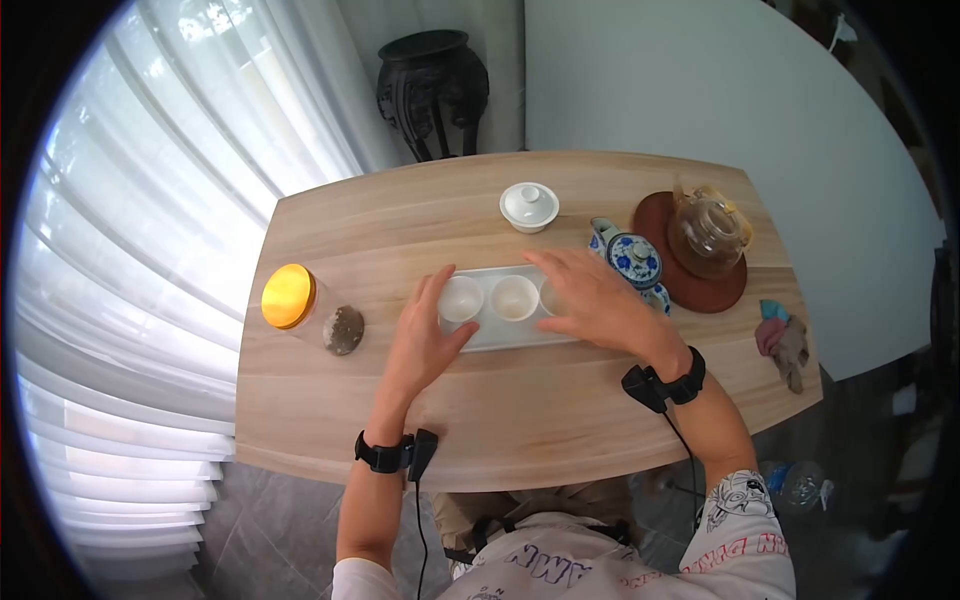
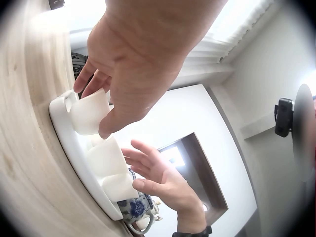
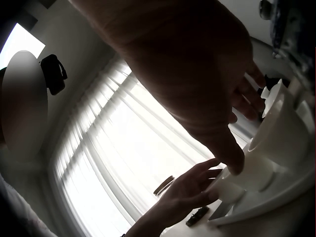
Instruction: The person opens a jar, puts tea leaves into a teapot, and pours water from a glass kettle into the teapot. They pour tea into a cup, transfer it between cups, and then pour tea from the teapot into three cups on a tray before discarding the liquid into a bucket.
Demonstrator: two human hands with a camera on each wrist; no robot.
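Three small white cups stand in a row on a long white tray point(image 1: 510, 338) in the middle of the table. My left hand point(image 1: 425, 335) curves round the left cup point(image 1: 461, 299), fingers along its far side and thumb at its near rim. The middle cup point(image 1: 514, 298) stands between the hands, pale inside. Spread around the right cup point(image 1: 552, 296), my right hand point(image 1: 595, 300) covers part of it in the head view. In the left wrist view the fingers of the right hand point(image 2: 165, 180) are apart and relaxed, thumb close by that cup.
A white lidded bowl point(image 1: 529, 206) stands behind the tray. To the right are a blue-and-white teapot point(image 1: 635, 258), a glass teapot point(image 1: 708, 232) on a round brown board point(image 1: 690, 296), and crumpled cloth point(image 1: 785, 345). A yellow-lidded jar point(image 1: 289, 296) and a dark stone-like lump point(image 1: 344, 331) lie left.
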